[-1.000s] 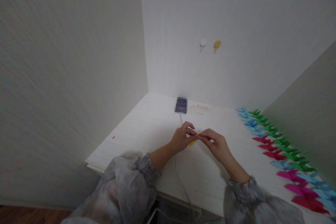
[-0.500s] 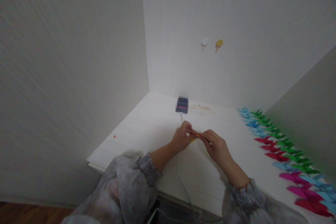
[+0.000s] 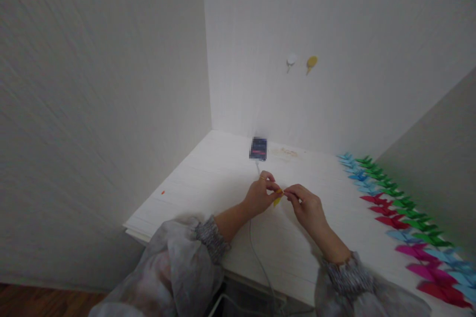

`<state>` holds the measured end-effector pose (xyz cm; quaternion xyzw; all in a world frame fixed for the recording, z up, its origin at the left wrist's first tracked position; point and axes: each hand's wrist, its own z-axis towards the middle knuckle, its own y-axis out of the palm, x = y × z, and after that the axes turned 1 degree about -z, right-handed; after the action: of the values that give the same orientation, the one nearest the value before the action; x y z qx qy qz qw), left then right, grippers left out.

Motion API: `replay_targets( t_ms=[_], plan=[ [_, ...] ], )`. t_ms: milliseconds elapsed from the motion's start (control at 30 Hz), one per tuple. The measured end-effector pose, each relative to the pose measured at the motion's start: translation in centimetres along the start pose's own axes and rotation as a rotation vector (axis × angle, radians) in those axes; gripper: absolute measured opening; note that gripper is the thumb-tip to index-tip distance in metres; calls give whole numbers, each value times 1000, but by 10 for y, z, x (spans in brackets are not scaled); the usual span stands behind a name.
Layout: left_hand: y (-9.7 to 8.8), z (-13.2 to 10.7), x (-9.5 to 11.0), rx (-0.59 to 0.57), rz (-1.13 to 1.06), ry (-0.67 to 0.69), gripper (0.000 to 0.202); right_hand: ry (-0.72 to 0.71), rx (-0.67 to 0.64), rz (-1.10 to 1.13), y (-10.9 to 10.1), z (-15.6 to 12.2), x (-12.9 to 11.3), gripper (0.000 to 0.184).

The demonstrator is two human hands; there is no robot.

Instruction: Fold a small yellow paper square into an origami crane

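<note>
A small piece of folded yellow paper [image 3: 277,201] is held above the white table, between my two hands. My left hand [image 3: 259,195] pinches it by its upper part, thumb against fingers, with a ring on one finger. From the other side, my right hand [image 3: 305,204] has its thumb and fingertips closed on the paper's right tip. A yellow flap hangs down below my left fingertips. The fingers hide much of the paper, so its full shape does not show.
A phone [image 3: 258,149] leans near the back wall, its cable [image 3: 256,252] running down over the white table [image 3: 208,173]. Rows of folded paper cranes [image 3: 390,213] line the right side. An orange scrap [image 3: 162,192] lies at left. Two hooks [image 3: 311,62] are on the wall.
More of the yellow paper shows now, hanging below my left fingertips. My right fingertips have shifted slightly to the right. Both hands still pinch the paper.
</note>
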<state>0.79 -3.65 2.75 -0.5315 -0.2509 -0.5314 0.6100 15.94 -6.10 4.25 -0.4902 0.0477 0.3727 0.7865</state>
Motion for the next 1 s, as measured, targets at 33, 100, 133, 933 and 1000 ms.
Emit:
replay_targets(
  t_ms=[33,100,133,933,1000],
  plan=[
    [0,0,1,-7,7,7,19,6,-5,-7,1,0,0,15],
    [0,0,1,-14,8,16,18,12,-14,-37,2,-1,2,16],
    [0,0,1,-19,1,20,18,12,-18,-61,3,-1,3,16],
    [0,2,1,-86,-213,-16,26,50,-7,66,3,2,8,15],
    [2,2,1,-90,-252,-20,30,55,10,23,5,1,9,15]
  ],
)
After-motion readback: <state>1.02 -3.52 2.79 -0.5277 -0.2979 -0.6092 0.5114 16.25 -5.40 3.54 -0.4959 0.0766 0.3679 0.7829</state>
